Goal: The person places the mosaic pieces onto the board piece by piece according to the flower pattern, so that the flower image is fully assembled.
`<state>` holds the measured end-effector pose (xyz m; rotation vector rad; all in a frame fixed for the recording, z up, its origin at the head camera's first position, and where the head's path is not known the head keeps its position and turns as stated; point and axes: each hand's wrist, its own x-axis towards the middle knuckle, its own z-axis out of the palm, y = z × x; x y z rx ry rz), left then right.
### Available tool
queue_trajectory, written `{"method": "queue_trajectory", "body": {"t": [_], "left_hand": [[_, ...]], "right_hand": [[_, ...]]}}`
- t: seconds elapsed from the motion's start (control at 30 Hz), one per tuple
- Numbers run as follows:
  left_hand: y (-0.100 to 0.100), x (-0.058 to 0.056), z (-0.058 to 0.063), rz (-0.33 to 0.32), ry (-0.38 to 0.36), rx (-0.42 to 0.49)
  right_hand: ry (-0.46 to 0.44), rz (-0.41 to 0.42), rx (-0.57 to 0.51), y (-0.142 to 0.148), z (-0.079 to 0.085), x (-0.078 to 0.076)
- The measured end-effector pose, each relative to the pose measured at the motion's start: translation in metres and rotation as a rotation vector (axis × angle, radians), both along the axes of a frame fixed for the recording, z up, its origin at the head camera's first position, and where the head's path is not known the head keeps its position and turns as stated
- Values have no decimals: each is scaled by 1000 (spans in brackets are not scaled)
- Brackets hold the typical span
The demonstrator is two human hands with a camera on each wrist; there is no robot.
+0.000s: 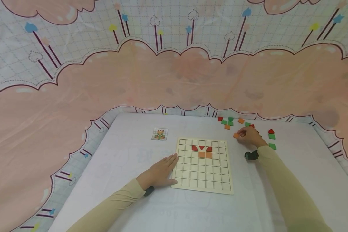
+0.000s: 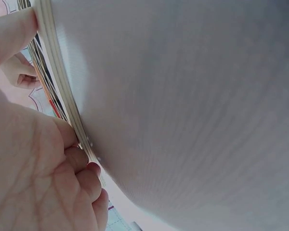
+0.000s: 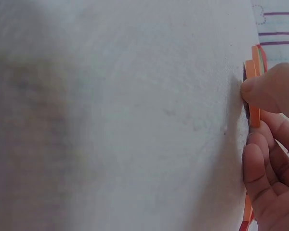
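Observation:
A cream grid board (image 1: pixel 191 175) lies on the table, with red pieces and two orange square tiles (image 1: pixel 205 155) set in its upper cells. My left hand (image 1: pixel 159 171) rests at the board's left edge, fingers extended and touching it; in the left wrist view the fingertips meet the board's side (image 2: pixel 62 77). Beyond the board's upper right corner, my right hand (image 1: pixel 250 137) pinches an orange square tile (image 1: pixel 236 135) between thumb and fingers. The right wrist view shows the thumb on that orange tile (image 3: pixel 254 96), close to the tabletop.
A small pattern card (image 1: pixel 159 134) with a coloured figure lies left of the board. Several loose pieces are scattered around the right hand, among them a green tile (image 1: pixel 272 146), a red piece (image 1: pixel 271 131) and an orange tile (image 1: pixel 227 127). A patterned cloth (image 1: pixel 168 77) hangs behind the table.

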<state>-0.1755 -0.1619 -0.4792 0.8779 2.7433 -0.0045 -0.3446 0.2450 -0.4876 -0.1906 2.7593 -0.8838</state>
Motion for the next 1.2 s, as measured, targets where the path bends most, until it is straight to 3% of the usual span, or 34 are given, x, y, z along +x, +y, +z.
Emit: {"method": "queue_trajectory", "body": {"t": [0.23, 0.4, 0.63, 0.97, 1.2], "left_hand": [[0, 0, 0, -5, 2, -1], [0, 0, -2, -8, 8, -9], [-1, -2, -5, 0, 7, -13], [0, -1, -3, -1, 6, -6], [0, -1, -2, -3, 7, -8]], "right_hand": [[-19, 20, -2, -1, 3, 3], [68, 93, -19, -11, 9, 6], [136, 176, -101, -42, 23, 22], [135, 298, -208, -99, 22, 52], [127, 383, -243, -127, 19, 63]]}}
